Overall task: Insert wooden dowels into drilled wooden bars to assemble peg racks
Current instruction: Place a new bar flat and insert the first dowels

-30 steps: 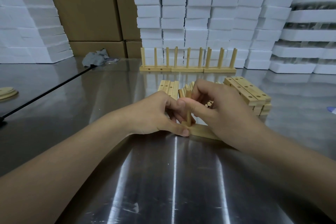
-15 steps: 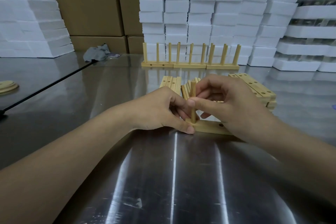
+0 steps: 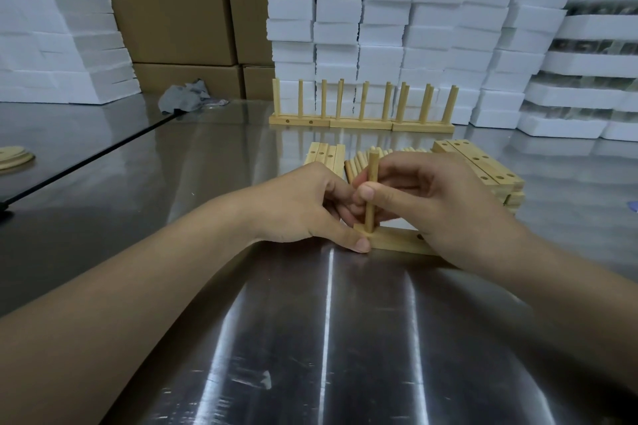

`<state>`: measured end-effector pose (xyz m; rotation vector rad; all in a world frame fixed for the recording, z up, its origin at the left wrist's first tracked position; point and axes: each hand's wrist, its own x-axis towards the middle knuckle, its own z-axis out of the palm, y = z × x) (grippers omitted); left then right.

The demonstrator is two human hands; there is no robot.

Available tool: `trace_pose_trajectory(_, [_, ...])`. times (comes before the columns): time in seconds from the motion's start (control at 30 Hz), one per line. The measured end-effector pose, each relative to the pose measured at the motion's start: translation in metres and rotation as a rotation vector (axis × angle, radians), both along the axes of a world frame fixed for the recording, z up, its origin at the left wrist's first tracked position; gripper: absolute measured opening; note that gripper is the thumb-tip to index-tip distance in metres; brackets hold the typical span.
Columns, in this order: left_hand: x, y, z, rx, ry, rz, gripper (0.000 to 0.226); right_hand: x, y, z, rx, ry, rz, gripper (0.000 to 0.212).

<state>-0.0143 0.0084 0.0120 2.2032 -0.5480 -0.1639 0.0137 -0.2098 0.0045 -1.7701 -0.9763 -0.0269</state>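
Note:
A drilled wooden bar (image 3: 397, 241) lies flat on the steel table in front of me. One wooden dowel (image 3: 371, 169) stands upright in the hole at its left end. My right hand (image 3: 438, 203) pinches this dowel between thumb and fingers and covers the bar's right part. My left hand (image 3: 303, 207) grips the bar's left end, thumb tip on its front face. Behind my hands lies a pile of loose dowels (image 3: 359, 157), partly hidden.
Finished peg racks (image 3: 362, 122) stand in a row farther back. Stacks of drilled bars lie to the left (image 3: 324, 153) and right (image 3: 483, 169) of the dowels. White foam blocks (image 3: 414, 10) and cardboard boxes (image 3: 172, 3) wall the rear. A grey rag (image 3: 186, 97) and wooden discs (image 3: 13, 157) lie left.
The dowel went from being set at the bar's left hole to standing upright in it. My right hand's grip has slid along it, leaving more of the top end showing. My left hand stayed on the bar.

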Motion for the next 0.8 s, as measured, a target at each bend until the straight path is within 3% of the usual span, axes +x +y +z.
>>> trace_pose_trajectory(0.27, [0.001, 0.001, -0.002, -0.024, 0.009, -0.001, 0.023, -0.004, -0.003, 0.001, 0.038, 0.065, -0.070, 0.017])
trace_pose_trajectory(0.7, [-0.001, -0.005, -0.003, -0.067, -0.020, 0.012, 0.030, -0.011, -0.001, 0.006, -0.060, -0.110, -0.152, 0.015])
trace_pose_trajectory(0.8, [-0.001, 0.001, 0.006, -0.204, -0.005, 0.083, 0.029, -0.007, -0.004, 0.015, 0.041, -0.129, -0.212, 0.012])
